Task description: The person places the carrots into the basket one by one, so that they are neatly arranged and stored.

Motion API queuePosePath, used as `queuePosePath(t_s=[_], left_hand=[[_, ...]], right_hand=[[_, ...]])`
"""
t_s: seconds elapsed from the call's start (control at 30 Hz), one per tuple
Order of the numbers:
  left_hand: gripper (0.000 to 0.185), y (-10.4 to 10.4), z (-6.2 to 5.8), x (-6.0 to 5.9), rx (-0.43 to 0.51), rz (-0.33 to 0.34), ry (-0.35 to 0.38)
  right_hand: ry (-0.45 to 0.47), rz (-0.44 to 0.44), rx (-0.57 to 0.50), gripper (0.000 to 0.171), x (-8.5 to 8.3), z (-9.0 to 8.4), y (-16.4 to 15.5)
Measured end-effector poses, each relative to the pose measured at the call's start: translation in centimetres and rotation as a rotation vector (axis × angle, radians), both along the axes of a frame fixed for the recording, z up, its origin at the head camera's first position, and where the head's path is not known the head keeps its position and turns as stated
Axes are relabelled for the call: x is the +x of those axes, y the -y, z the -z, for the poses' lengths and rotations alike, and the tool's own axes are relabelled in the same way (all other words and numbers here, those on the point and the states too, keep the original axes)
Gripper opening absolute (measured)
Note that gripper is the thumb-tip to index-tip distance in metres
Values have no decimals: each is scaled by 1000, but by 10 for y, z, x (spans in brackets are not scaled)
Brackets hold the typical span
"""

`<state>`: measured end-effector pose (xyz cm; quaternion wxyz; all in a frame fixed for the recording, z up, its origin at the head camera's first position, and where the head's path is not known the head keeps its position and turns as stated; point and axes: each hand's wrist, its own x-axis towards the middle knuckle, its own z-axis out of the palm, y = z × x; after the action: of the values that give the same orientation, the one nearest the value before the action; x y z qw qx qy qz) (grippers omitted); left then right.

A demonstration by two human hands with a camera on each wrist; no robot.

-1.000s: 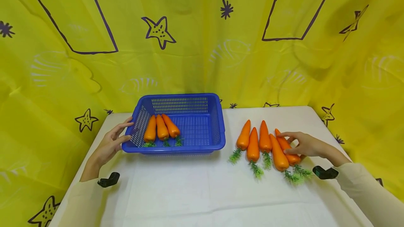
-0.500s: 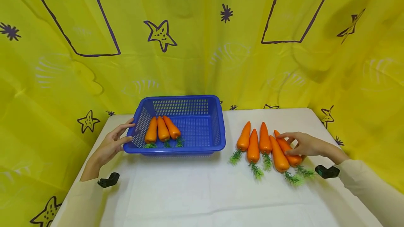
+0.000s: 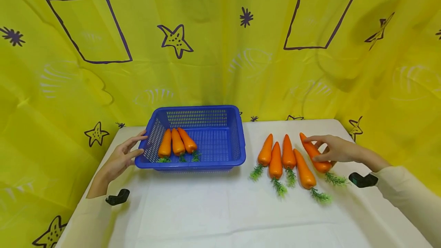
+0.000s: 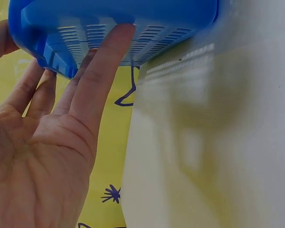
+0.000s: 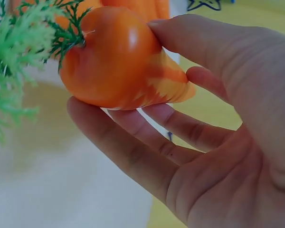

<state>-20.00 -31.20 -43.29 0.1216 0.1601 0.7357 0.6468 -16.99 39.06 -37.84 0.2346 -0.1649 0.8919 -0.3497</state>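
My right hand (image 3: 339,149) pinches an orange carrot (image 3: 310,150) with a leafy green top, its pointed end aimed away from me. In the right wrist view, the thumb presses one side of the carrot (image 5: 114,61) and the fingertips lie along the other. Over on the left, my left hand (image 3: 118,160) touches the left side of a blue plastic basket (image 3: 193,164). Its fingers reach out fairly straight at the basket's rim and slotted wall in the left wrist view. Inside the basket, three carrots (image 3: 177,142) lie side by side at the left.
Several more carrots (image 3: 275,162) lie in a loose row on the white tablecloth (image 3: 206,206), right of the basket, with their green tops toward me. A yellow curtain (image 3: 213,75) with purple drawings hangs close behind the table and round its sides.
The right hand has drawn its carrot away from the neighbouring one, up and slightly right in the head view, opening a gap. The left hand and basket stay together; the view has shifted slightly.
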Motion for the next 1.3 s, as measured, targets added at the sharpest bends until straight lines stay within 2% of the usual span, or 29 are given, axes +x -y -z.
queuePosePath(t_s=[0.53, 0.97, 1.3], left_hand=[[49, 0, 4, -1, -11, -47, -40], [50, 2, 9, -1, 1, -36, -38], [49, -1, 8, -2, 23, -67, -40]], right_hand=[[-85, 17, -97, 67, -4, -39, 4], [-61, 40, -54, 69, -11, -55, 11], [-76, 18, -45, 69, -25, -66, 34]])
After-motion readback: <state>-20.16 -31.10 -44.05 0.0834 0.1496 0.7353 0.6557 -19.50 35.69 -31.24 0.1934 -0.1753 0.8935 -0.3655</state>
